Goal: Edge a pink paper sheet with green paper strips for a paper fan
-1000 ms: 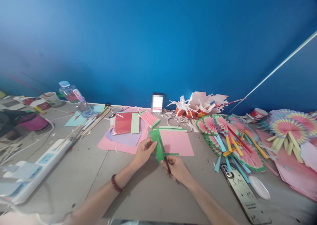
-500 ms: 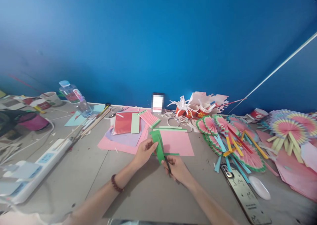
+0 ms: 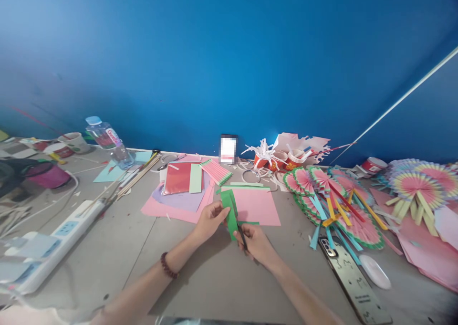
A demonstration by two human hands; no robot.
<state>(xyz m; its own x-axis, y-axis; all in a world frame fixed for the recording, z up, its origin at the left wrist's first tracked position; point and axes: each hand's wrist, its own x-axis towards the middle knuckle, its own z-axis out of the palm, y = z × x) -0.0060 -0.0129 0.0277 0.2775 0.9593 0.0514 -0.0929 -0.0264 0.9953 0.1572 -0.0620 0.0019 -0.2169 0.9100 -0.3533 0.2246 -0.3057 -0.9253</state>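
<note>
My left hand (image 3: 212,218) pinches the left edge of a green paper strip (image 3: 229,199), which stands tilted above the table. A narrow sliver along the strip's right side is partly split from it. In my right hand (image 3: 255,241) are dark-handled scissors (image 3: 243,238), closed around by the fingers, with the blades at the strip; most of the blades are hidden. Behind the strip lies a pink paper sheet (image 3: 259,205) with thin green strips along its far and near edges. A pleated pink and green paper (image 3: 216,171) rests farther back.
Folded paper fans (image 3: 338,196) lie at the right, near a phone (image 3: 354,277) and a white oval case (image 3: 375,270). A power strip (image 3: 66,239) and a plastic bottle (image 3: 110,141) stand at the left. Red paper cups (image 3: 279,160) sit by the blue wall.
The green strip and my left hand have shifted slightly right and down. The scissors stay at its right side; my right hand has hardly moved.
</note>
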